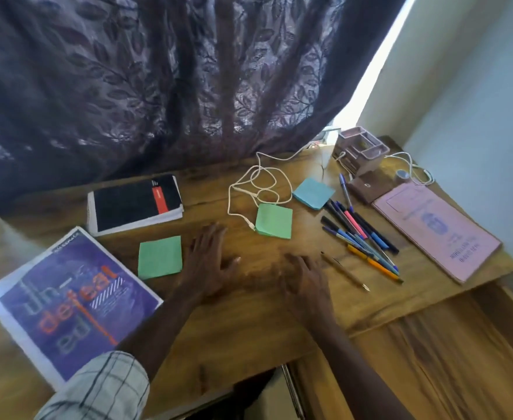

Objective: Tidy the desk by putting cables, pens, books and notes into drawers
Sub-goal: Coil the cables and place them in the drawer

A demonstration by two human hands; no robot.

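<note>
Pens [361,237] are lying scattered at centre right, nothing stowed yet. Left hand [210,262] and right hand [303,280] are hovering over the desk [249,316], fingers spread, gripping nothing, likely choosing.

Your daylight comes from the upper right, through a blown-out white strip [379,56] beside the dark curtain [158,71], which blocks most of it. The wall [476,101] on that side catches a pale wash. The desk [249,313] sits in soft, dimmish light with faint shadows and a mild sheen near its middle. Your left hand [210,262] is slightly soft. Your right hand [306,283] is smeared, so you cannot tell how its fingers lie. The wide lens bends the edges, and the magazine [67,304] at lower left looks stretched and blurry.
</note>
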